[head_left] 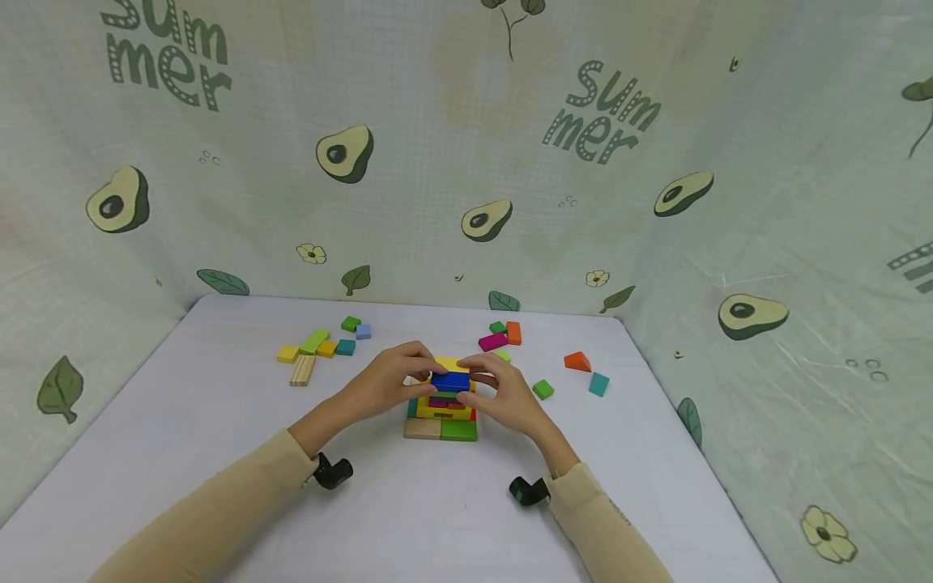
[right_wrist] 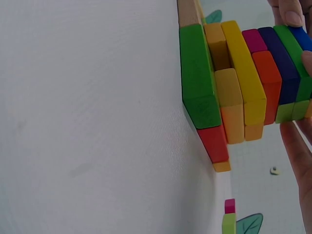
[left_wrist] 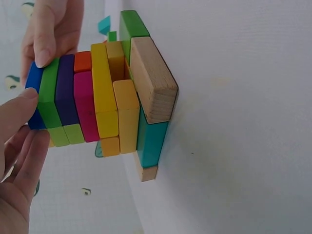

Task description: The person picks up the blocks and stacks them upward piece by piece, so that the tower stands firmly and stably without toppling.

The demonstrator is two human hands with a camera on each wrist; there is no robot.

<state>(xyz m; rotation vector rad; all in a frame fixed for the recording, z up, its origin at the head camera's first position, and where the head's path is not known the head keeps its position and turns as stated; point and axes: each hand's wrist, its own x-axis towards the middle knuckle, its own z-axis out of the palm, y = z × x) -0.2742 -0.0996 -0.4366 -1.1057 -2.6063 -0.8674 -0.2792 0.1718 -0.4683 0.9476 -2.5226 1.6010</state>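
Fingers and thumbs of the left hand (head_left: 397, 374) and the right hand (head_left: 503, 393) are curled at opposite ends of the blue block (head_left: 450, 380), so that it is pinched from both sides. Only a narrow gap, filled by the block, is left between thumb and fingers. By the left hand the tower (left_wrist: 106, 111) is approached from ten o'clock, by the right from three.

The blue block is held flat at the tower's top, against the green slab (left_wrist: 48, 90). Under that are stacked a purple slab (left_wrist: 67, 92), a magenta block (left_wrist: 85, 105) beside an orange-red one (left_wrist: 83, 62), and a yellow slab (left_wrist: 104, 92). The near base is formed by a natural wood block (head_left: 423, 428) and a green block (head_left: 458, 431).

Both wrists are bent inward; the left forearm is extended from eight o'clock, the right from five, in beige sleeves (head_left: 284, 457). Small black cameras (head_left: 334, 472) are worn below the wrists. Loose blocks are scattered on the white table (head_left: 408, 518): natural wood sticks (head_left: 302, 370) toward ten o'clock, a teal block (head_left: 599, 384) toward three.
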